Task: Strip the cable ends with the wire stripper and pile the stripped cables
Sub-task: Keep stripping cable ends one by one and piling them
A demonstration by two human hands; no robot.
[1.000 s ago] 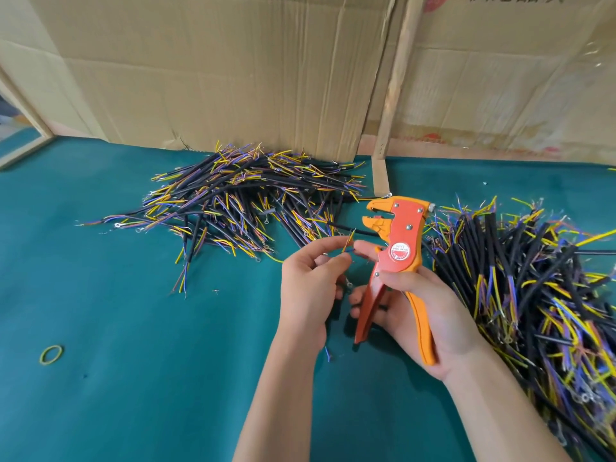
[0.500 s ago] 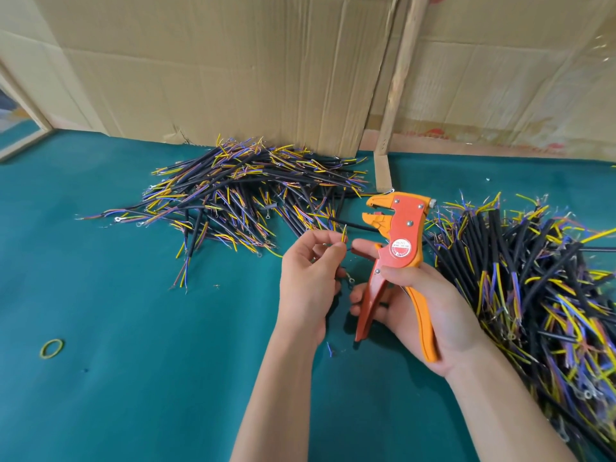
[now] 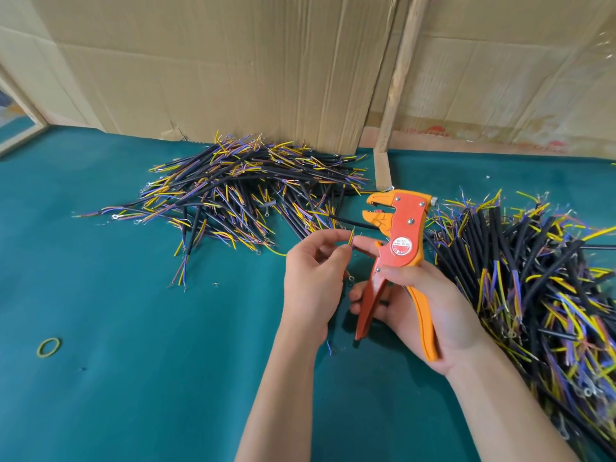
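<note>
My right hand (image 3: pixel 423 305) grips the orange wire stripper (image 3: pixel 398 248) by its handles, jaws up and pointing left. My left hand (image 3: pixel 310 278) pinches a cable whose yellow wire end (image 3: pixel 351 236) sticks up between its fingertips, just left of the stripper and touching my right forefinger. The cable's black body hangs hidden behind the left hand; a ring terminal (image 3: pixel 350 278) shows below. One pile of black cables (image 3: pixel 240 195) with yellow and purple wires lies at the back centre. A bigger pile (image 3: pixel 533 288) lies on the right.
Everything lies on a teal cloth table (image 3: pixel 133 361). Cardboard sheets (image 3: pixel 233 68) and a wooden slat (image 3: pixel 396 78) stand along the back edge. A yellow-green rubber band (image 3: pixel 49 347) lies at the left. Small wire scraps (image 3: pixel 330 348) lie under my hands.
My left fingers have shifted on the cable, and its yellow wire end now stands closer to the stripper's jaws. The right hand and stripper stayed nearly still.
</note>
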